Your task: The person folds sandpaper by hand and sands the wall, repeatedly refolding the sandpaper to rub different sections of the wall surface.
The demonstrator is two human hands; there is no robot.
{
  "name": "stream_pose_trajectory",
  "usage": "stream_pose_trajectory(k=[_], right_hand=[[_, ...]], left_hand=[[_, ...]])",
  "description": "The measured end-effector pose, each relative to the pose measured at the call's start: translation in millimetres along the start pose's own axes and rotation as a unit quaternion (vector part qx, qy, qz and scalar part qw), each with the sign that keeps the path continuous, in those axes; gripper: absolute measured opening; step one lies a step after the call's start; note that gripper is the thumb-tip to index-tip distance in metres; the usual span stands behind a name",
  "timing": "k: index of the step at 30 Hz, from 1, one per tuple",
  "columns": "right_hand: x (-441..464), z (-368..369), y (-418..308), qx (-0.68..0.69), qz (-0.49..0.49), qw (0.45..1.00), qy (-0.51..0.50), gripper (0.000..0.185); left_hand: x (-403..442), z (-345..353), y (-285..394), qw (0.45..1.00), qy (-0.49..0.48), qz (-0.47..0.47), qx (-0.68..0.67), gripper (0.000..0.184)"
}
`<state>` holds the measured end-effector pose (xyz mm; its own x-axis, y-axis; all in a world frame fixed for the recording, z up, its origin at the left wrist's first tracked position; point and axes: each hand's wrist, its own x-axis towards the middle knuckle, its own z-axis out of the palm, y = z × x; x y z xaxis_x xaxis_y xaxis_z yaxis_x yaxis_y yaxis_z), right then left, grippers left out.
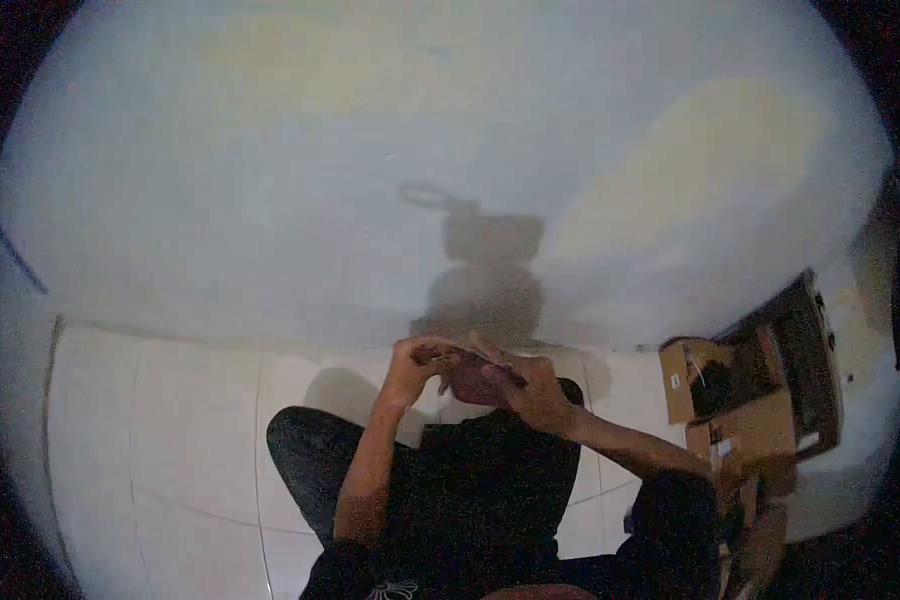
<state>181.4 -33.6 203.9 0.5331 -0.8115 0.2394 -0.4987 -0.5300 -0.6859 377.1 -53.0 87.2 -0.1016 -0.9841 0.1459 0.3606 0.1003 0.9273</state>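
a person sits on the tiled floor (195, 420), legs in dark trousers (315, 450) folded, facing a pale wall (320, 200). the dark reddish item (475, 388) is held up in front of the lap, between both hands; blur hides whether it is a pouch or something else. the left hand (407, 372) has its fingers bent in on the item's left side, apparently gripping it; the right hand (542, 390) grips the right side, thumb across the near face. the step in hand looks like two-handed handling at the item's upper edge, though the detail is too soft to be sure. from this hold, the next move calls for steady support by one hand while the other works that edge.

off to the right stand an upper cardboard box (680, 383), open, with something dark and unreadable inside, and a lower cardboard box (760, 428), its contents not clear.
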Motion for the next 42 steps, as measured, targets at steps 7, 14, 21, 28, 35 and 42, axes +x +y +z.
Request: stream_pose_trajectory(k=[7,14,21,28,35,42], right_hand=[[-2,7,4,0.124,0.233,0.964,-0.042,0.043],[60,-124,-50,-0.412,-0.362,0.778,0.307,0.046],[136,-171,-49,-0.49,-0.334,0.661,0.46,0.057],[141,-148,-29,-0.541,-0.41,0.698,0.229,0.059],[145,-128,-38,-0.576,-0.486,0.652,0.082,0.052],[149,-100,-55,-0.561,-0.507,0.649,0.085,0.069]], left_hand=[[-20,-3,12,0.998,-0.039,-0.029,-0.034,0.026],[-36,9,-5,0.995,0.092,0.003,-0.05,0.044],[-44,-22,-72,0.97,0.235,-0.033,-0.055,0.02],[-37,-29,-80,0.966,0.248,-0.068,-0.022,0.017],[-50,-61,-104,0.963,0.232,-0.132,0.028,0.019],[-70,-96,-96,0.964,0.233,-0.126,0.003,0.022]])
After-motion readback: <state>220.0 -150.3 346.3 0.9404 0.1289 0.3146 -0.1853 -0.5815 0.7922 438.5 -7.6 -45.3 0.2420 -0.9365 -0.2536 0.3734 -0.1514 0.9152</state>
